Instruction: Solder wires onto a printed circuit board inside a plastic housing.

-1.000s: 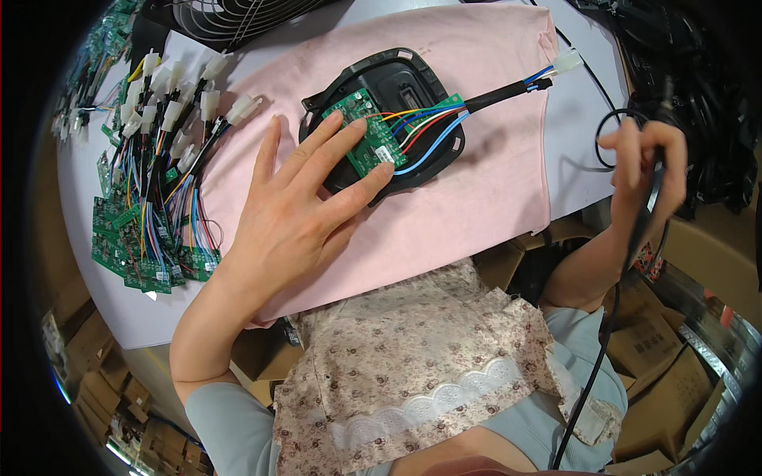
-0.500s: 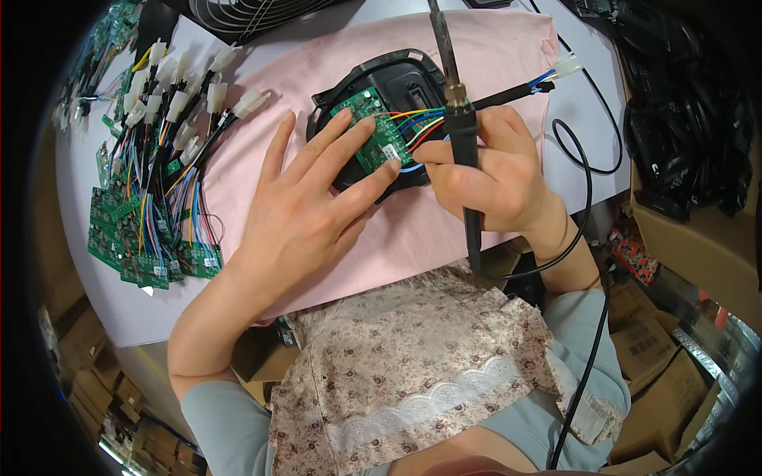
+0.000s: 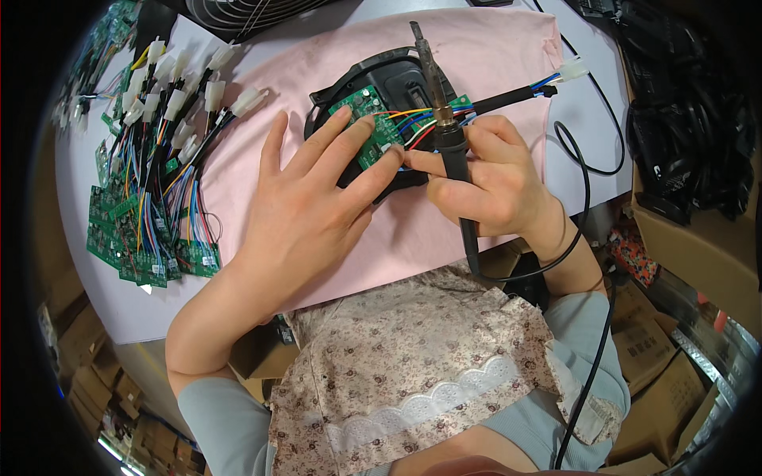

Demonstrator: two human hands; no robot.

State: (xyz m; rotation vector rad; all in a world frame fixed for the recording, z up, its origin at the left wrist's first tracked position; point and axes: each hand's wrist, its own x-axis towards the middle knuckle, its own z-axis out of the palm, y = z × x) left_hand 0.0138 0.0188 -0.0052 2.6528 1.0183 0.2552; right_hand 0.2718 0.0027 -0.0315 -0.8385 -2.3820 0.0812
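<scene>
A green circuit board point(image 3: 367, 101) lies in a black plastic housing point(image 3: 394, 71). My left hand point(image 3: 302, 194) is spread over it, with fingertips resting on the board and the thumb at its near right corner. In my right hand point(image 3: 502, 184) is a soldering iron point(image 3: 456, 159), its tip pointing away from me above the housing. The right index finger reaches to the board's edge beside my left thumb. Colored wires point(image 3: 429, 116) run rightward from the board under the iron into a black sleeve point(image 3: 504, 98), ending in a white connector point(image 3: 571, 69).
Pink cloth point(image 3: 508, 47) covers much of the white table under the work. A pile of wired circuit boards point(image 3: 131, 238) with white connectors sits at the left. A fan-like black grille point(image 3: 254, 12) stands at the back. Black parts fill a cardboard box point(image 3: 690, 246) at the right.
The soldering iron has come slightly toward me, with its tip shifted left. My right index finger has moved a little left along the board's edge. My left hand stays on the board.
</scene>
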